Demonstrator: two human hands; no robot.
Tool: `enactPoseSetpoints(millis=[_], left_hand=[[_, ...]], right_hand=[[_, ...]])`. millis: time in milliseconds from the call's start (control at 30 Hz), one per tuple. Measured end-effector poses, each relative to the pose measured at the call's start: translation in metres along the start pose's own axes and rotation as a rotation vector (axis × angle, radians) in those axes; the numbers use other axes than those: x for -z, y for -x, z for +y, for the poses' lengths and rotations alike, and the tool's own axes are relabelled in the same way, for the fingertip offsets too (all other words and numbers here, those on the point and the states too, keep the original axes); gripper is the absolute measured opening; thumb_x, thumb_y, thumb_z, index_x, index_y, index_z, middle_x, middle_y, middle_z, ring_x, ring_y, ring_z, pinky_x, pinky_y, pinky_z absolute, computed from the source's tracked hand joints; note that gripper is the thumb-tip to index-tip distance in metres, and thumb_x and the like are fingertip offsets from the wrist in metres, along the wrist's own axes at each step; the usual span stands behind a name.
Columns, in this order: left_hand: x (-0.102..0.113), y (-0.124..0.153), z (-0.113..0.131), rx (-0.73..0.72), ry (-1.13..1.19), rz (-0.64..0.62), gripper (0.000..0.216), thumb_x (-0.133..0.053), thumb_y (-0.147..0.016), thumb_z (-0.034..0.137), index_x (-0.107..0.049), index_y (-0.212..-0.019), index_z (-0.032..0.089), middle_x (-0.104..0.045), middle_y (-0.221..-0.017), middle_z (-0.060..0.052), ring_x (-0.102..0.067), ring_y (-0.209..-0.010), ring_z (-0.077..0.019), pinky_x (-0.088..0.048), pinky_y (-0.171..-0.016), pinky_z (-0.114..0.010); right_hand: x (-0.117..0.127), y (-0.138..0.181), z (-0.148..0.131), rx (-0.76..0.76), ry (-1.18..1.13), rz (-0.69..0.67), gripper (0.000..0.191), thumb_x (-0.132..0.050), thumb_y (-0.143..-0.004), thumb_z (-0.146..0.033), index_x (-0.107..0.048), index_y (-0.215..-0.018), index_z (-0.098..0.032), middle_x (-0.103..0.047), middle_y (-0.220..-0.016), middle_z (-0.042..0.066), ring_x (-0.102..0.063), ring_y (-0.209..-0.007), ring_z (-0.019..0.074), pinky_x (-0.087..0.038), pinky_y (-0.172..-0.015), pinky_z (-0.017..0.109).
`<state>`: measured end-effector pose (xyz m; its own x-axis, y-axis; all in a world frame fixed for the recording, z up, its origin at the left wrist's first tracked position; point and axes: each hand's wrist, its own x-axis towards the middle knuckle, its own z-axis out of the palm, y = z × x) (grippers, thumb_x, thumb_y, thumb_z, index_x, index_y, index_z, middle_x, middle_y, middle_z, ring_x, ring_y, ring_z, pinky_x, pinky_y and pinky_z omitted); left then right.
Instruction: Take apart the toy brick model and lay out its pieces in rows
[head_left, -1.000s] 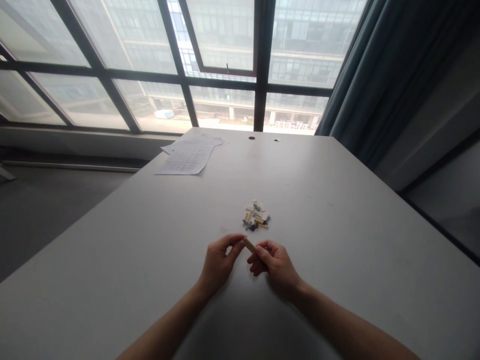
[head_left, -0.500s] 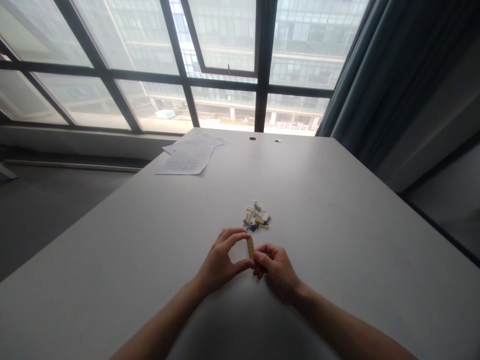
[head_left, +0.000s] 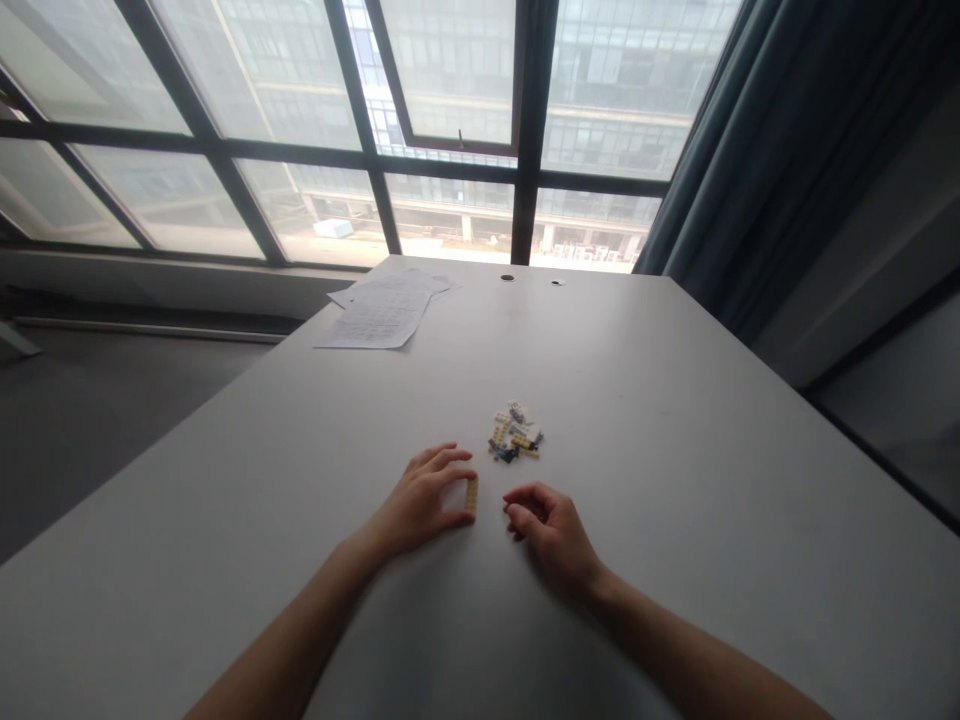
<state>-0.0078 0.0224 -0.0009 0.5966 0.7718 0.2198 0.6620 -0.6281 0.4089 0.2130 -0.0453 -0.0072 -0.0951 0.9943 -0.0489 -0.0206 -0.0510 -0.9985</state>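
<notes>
My left hand (head_left: 424, 500) grips a long tan building brick (head_left: 472, 498) by its two ends, thumb at the near end and a finger at the far end. The brick is low over the white table; whether it touches the surface I cannot tell. To its right, apart from it, my right hand (head_left: 551, 530) is closed, with thumb and index finger curled together. What it holds, if anything, is hidden. Just beyond both hands lies a loose pile of small building bricks (head_left: 515, 432) in tan, white, grey and dark colours.
Printed sheets of paper (head_left: 379, 312) lie at the far left of the white table (head_left: 645, 400). Two round holes, one of them a dark cable hole (head_left: 508, 278), sit near the far edge. Behind stand large windows, with a dark curtain (head_left: 697, 150) on the right.
My left hand has moved left with the tan brick, away from my right hand. The right hand has let go of the brick and stays nearly in place.
</notes>
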Motion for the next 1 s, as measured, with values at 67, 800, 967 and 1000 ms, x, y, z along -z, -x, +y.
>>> enactPoseSetpoints(millis=[67, 800, 967, 1000], left_hand=[[-0.003, 0.001, -0.006, 0.017, -0.003, -0.027, 0.043, -0.075, -0.071, 0.041, -0.063, -0.111, 0.028, -0.055, -0.131, -0.006, -0.038, -0.131, -0.0315, -0.030, -0.107, -0.052], [0.003, -0.037, -0.006, 0.127, -0.040, -0.041, 0.047, -0.063, -0.079, 0.037, -0.056, -0.125, 0.026, -0.054, -0.132, -0.007, -0.041, -0.128, -0.0278, -0.030, -0.109, -0.046], [0.001, -0.070, -0.008, 0.151, -0.081, -0.084, 0.058, -0.065, -0.075, 0.036, -0.052, -0.131, 0.029, -0.052, -0.133, -0.007, -0.043, -0.125, -0.0280, -0.032, -0.107, -0.044], [0.001, -0.074, -0.009, 0.152, -0.084, -0.090, 0.057, -0.065, -0.075, 0.038, -0.053, -0.130, 0.031, -0.051, -0.132, -0.007, -0.044, -0.124, -0.0284, -0.032, -0.106, -0.045]], right_hand=[[0.002, 0.000, 0.000, 0.014, 0.036, 0.004, 0.020, -0.062, -0.080, -0.030, -0.066, -0.092, -0.015, -0.063, -0.074, 0.003, -0.058, -0.066, 0.0144, -0.047, -0.063, 0.028], [0.007, 0.006, -0.003, 0.314, 0.288, 0.101, 0.012, -0.057, -0.082, -0.018, -0.066, -0.090, -0.019, -0.065, -0.087, 0.003, -0.061, -0.079, 0.0151, -0.048, -0.067, 0.025], [0.007, 0.007, -0.003, 0.342, 0.296, 0.099, 0.014, -0.056, -0.082, -0.015, -0.065, -0.091, -0.019, -0.064, -0.087, 0.002, -0.061, -0.077, 0.0138, -0.047, -0.067, 0.024], [0.007, 0.007, -0.003, 0.344, 0.295, 0.098, 0.014, -0.056, -0.082, -0.015, -0.065, -0.091, -0.019, -0.064, -0.086, 0.002, -0.060, -0.077, 0.0137, -0.047, -0.067, 0.024]])
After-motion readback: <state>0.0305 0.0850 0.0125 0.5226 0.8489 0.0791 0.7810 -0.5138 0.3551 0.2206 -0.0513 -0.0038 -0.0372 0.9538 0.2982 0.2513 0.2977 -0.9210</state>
